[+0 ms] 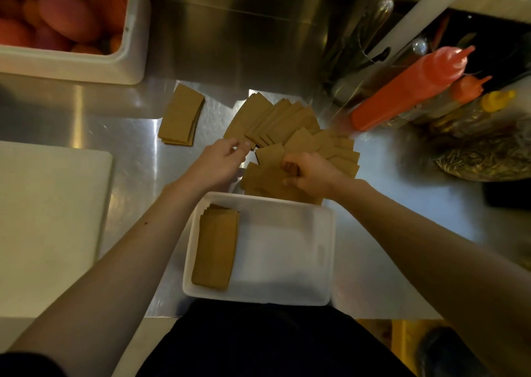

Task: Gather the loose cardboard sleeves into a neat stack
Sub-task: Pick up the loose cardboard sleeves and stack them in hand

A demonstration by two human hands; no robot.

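Note:
Several brown cardboard sleeves (283,124) lie fanned out on the steel counter in the middle. My left hand (221,161) touches the fan's near left edge, fingertips pinching at a sleeve. My right hand (309,174) has its fingers curled round a few sleeves at the fan's near side. A neat small stack of sleeves (181,116) lies to the left of the fan. Another stack of sleeves (217,246) lies along the left side inside a white tray (319,261) close to my body.
A white tub (126,60) of orange-red fruit stands at the back left. A white cutting board (51,221) covers the left counter. Orange squeeze bottles (408,89), a yellow-capped one (495,101) and a bag of seeds (482,158) crowd the right.

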